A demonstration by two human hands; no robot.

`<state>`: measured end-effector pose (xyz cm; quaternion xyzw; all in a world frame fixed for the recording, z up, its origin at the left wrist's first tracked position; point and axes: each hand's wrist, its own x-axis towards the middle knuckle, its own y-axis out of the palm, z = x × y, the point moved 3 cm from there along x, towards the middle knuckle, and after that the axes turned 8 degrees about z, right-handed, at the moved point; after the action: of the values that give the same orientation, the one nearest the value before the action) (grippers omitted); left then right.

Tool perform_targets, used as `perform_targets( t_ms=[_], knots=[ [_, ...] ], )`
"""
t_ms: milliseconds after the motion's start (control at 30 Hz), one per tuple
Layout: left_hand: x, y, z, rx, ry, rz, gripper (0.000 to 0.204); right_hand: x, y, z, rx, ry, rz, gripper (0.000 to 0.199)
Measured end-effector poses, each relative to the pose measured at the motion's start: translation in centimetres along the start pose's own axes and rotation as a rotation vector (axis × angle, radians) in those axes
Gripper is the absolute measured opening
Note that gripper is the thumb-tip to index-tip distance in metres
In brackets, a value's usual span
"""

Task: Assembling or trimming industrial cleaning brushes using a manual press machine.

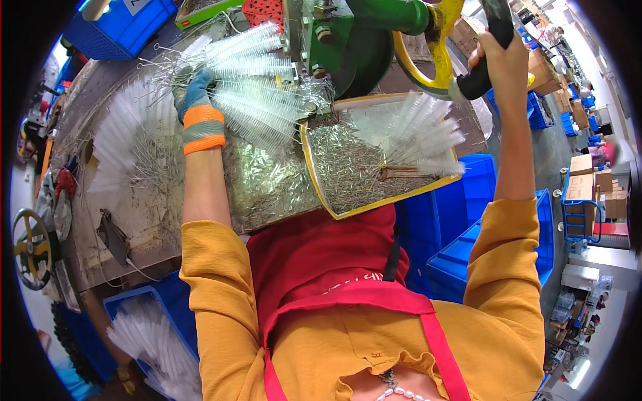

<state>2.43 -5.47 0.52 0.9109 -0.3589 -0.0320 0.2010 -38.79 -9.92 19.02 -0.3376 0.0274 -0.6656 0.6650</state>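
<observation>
My left hand (195,90), in a blue glove with an orange and grey cuff, is closed round the wire stems of a fanned bunch of white bristle brushes (257,87). The bristle ends spread rightward toward a green hand press (341,47). My bare right hand (498,63) grips the black handle (483,67) at the upper right, beside the press's yellow wheel (438,50). Below the press, a yellow-edged tray (321,190) holds many small metal bits, with more white brushes (424,134) lying across its right side.
More brushes (127,134) lie on the worn workbench (160,234) at left. Metal clippings (267,187) cover its front middle. Blue crates (461,200) stand right of my lap; another blue bin (167,294) at lower left holds white brushes. A blue crate (110,30) sits at upper left.
</observation>
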Motion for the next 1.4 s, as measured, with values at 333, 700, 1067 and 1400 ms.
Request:
perform_targets(
  t_ms=[333, 700, 1067, 1400],
  knots=[
    [-0.4, 0.2, -1.0, 0.062, -0.005, -0.002, 0.041, -2.4, 1.4, 0.4, 0.004, -0.059, -0.148, 0.013],
    [-2.3, 1.2, -2.2, -0.083, 0.016, 0.045, 0.025, -2.8, 0.9, -2.4, 0.157, -0.168, -0.138, 0.017],
    [-2.2, 1.6, -2.0, -0.094, -0.021, -0.162, 0.025, 2.4, -1.5, -1.2, 0.000, 0.026, 0.066, 0.009],
    [-2.4, 1.6, -2.1, -0.069, 0.043, -0.155, 0.024, -5.0, 3.4, -1.6, 0.291, -0.160, -0.322, 0.020]
  ],
)
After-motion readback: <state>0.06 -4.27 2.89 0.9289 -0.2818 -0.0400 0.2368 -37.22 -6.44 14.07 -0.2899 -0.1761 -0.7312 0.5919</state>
